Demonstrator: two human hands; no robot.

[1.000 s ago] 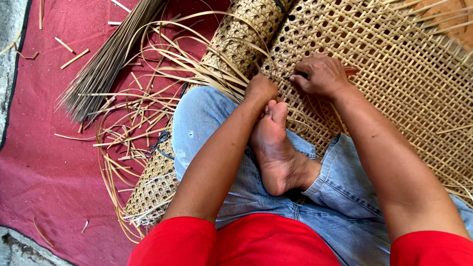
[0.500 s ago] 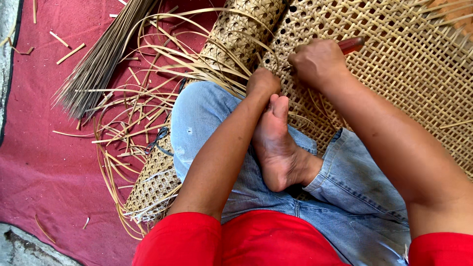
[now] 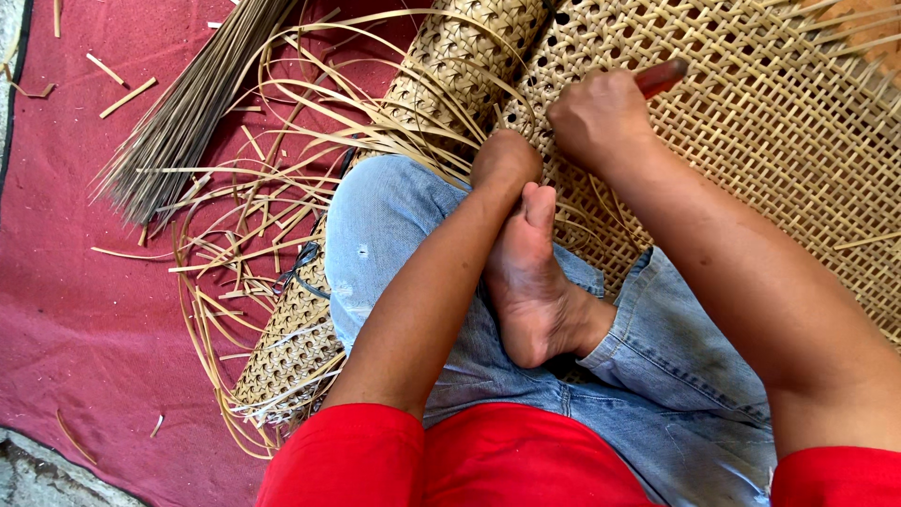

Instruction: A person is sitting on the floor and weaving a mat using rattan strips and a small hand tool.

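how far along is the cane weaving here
Done: the open-weave tan cane sheet is woven over a wide area, and part of it is rolled up. In hand: the right hand grips a red-brown handled tool on the sheet; the left hand presses at its edge. Left: many loose cane strips trail unwoven over the red mat.

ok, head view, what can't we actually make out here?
- Left hand: fingers curled under against the woven cane sheet, grip hidden.
- Tool with a reddish handle: working end covered by right hand.
- Cane sheet: cut off by top and right edges.
- Stick bundle: top leaves the frame.
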